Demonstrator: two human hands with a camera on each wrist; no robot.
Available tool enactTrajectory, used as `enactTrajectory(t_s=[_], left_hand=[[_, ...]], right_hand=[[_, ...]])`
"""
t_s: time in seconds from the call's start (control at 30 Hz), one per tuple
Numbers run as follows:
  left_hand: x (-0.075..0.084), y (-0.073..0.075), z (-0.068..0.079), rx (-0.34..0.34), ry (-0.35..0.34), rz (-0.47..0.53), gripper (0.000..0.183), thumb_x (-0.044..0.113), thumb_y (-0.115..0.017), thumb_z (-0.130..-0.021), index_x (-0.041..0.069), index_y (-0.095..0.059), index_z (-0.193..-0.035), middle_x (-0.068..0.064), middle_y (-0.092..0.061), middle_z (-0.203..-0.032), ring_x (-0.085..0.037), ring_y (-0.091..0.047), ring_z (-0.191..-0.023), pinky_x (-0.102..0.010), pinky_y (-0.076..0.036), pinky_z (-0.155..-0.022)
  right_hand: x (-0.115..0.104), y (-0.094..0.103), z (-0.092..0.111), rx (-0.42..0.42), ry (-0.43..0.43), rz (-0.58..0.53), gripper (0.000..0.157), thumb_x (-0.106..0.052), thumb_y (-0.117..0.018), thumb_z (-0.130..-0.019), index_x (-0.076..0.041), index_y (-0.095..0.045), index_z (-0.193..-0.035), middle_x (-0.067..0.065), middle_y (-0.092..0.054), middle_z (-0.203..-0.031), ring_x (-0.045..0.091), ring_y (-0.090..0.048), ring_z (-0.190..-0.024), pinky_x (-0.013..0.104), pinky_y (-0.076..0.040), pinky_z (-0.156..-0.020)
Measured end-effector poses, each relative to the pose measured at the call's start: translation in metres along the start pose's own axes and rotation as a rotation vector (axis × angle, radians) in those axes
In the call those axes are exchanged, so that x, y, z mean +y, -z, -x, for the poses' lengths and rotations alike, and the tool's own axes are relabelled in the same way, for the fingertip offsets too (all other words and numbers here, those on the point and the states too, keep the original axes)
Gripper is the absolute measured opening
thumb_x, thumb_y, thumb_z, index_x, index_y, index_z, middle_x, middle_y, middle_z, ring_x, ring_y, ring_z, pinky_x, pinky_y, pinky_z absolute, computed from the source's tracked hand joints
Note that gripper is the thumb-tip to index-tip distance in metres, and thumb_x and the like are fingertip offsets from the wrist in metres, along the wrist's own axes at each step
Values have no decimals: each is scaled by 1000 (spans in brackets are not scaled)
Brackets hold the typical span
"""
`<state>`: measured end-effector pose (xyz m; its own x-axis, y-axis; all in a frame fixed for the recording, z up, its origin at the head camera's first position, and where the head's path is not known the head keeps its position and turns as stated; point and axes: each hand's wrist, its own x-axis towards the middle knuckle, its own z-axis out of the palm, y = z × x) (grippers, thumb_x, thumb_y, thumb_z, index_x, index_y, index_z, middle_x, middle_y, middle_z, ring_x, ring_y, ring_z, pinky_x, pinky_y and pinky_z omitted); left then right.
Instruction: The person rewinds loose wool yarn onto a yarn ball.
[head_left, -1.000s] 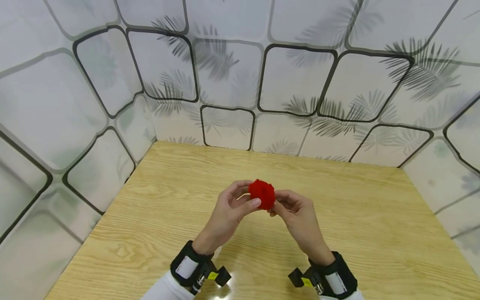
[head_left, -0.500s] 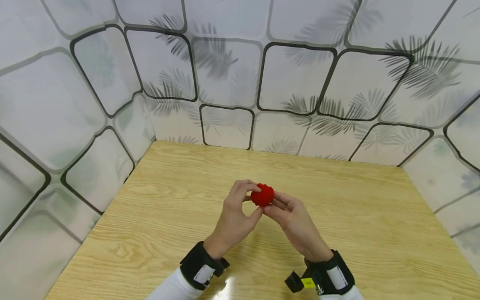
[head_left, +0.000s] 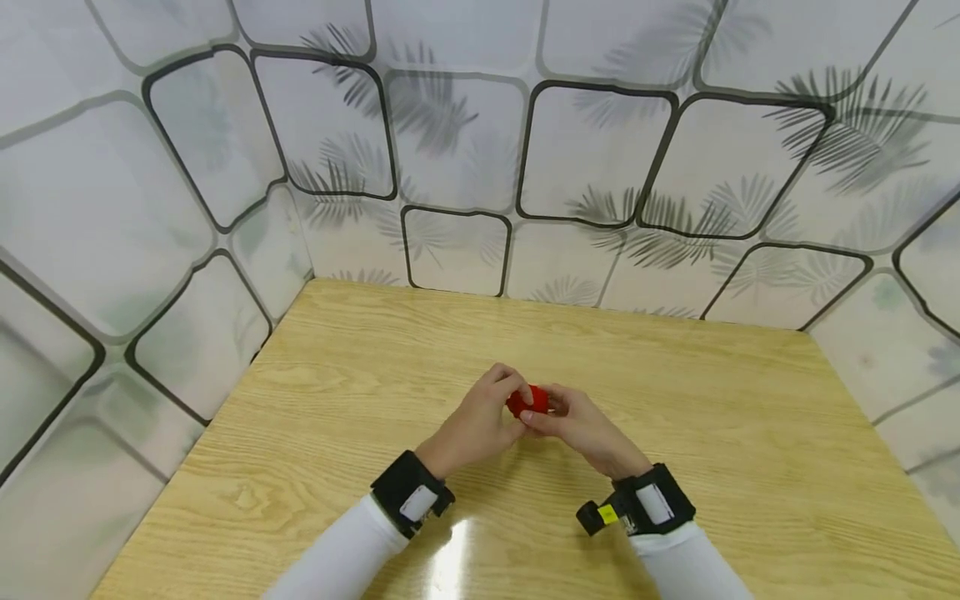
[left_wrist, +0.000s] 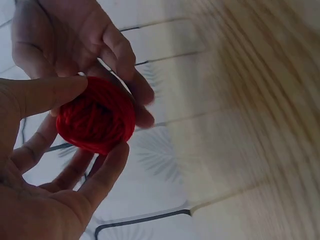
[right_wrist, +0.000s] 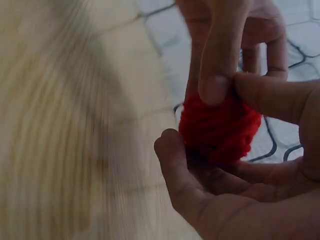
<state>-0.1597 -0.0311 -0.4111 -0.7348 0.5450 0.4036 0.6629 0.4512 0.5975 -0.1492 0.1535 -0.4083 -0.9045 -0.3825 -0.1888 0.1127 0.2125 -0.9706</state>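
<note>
Both hands hold a small ball of red yarn (head_left: pixel 530 402) in front of the body, over the middle of the table. In the left wrist view the wound strands of the yarn ball (left_wrist: pixel 97 117) show plainly, with a hollow in the side facing that camera. My left hand (head_left: pixel 477 425) pinches it between thumb and fingers from the left. From the right, my right hand (head_left: pixel 587 427) grips it, its fingers curled round the far side. In the right wrist view the yarn ball (right_wrist: pixel 220 127) lies between the thumbs and fingers of both hands.
A wooden table (head_left: pixel 337 350) with light grain spreads under the hands. Pale wall covering (head_left: pixel 465 142) with dark outlines and leaf prints rises behind and at both sides. Each wrist wears a black strap, such as the left strap (head_left: pixel 405 483).
The left hand has turned over, its back now facing up, and its fingers have shifted over the yarn ball. The ball has turned and sits slightly lower; the right hand stays on it.
</note>
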Motion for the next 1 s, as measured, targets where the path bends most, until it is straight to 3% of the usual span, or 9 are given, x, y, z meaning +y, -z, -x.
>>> enactTrajectory(t_s=[0.17,0.33,0.53,1.0], left_hand=[[-21,-7,-22,-72,-13,-80,32,4,-67,-75,10,-50,-102,-2,-49,-102,-15,-49,-94,-18,-41,-81],[-35,-18,-36,-57,-8,-185,41,6,-63,-79,8,-47,-117,-5,-54,-107,-19,-50,-95,-23,-40,-85],[-41,-27,-44,-45,43,-255,48,8,-61,-82,7,-43,-126,-10,-50,-115,-20,-51,-99,-22,-42,-86],[-35,-26,-51,-101,124,-338,51,9,-62,-80,6,-42,-127,-13,-50,-116,-25,-52,-98,-26,-44,-84]], right_hand=[[6,8,-23,100,-33,231,41,-26,-64,-85,-7,-55,-120,8,-58,-107,25,-53,-93,38,-49,-75],[8,10,-40,179,-47,338,40,-21,-63,-86,-2,-54,-120,10,-58,-106,23,-53,-89,33,-48,-69],[6,12,-49,272,-74,453,48,-22,-62,-86,0,-48,-126,13,-56,-113,24,-54,-94,30,-47,-69],[12,22,-53,269,-113,495,61,-32,-62,-86,1,-40,-133,18,-54,-117,26,-53,-97,30,-48,-71]])
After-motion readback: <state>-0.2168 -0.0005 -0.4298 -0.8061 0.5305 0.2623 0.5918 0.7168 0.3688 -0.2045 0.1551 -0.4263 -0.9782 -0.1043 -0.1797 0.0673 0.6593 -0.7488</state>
